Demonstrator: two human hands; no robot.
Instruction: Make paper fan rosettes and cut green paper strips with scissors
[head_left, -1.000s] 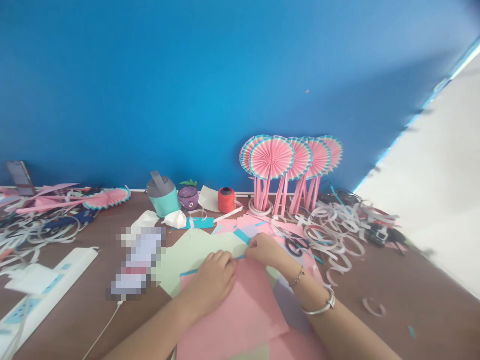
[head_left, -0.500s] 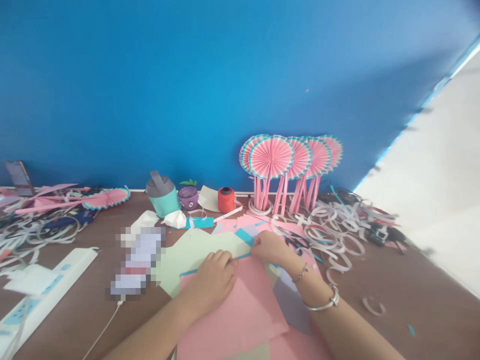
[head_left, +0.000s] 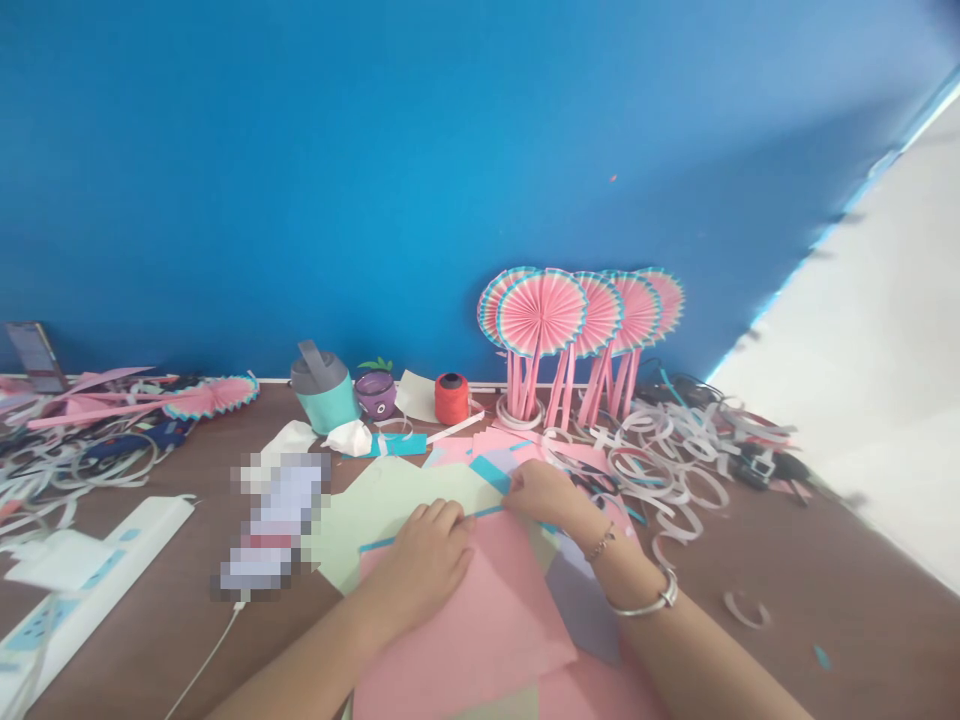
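A pink paper sheet (head_left: 480, 625) lies in front of me with a narrow blue strip (head_left: 377, 545) along its far edge. My left hand (head_left: 431, 555) presses on that edge with its fingers bent and close together. To the right, my right hand (head_left: 541, 495) is closed in a pinch at the same edge; its fingertips are partly hidden. Just behind the right fingers lies another blue paper strip (head_left: 489, 473). Pale green paper (head_left: 405, 485) is spread under and behind the pink sheet, and a grey-lilac sheet (head_left: 585, 605) shows at its right.
Several pink pleated paper fans (head_left: 541, 312) stand against the blue wall. Curled white strips (head_left: 660, 440) heap up at right. Along the back are a teal cup (head_left: 330, 402), a purple pot (head_left: 376, 396) and a red container (head_left: 451, 400). A power strip (head_left: 142, 535) lies left.
Hardly anything differs. Both hands stay at the far edge of the pink sheet, and the view shifts very slightly.
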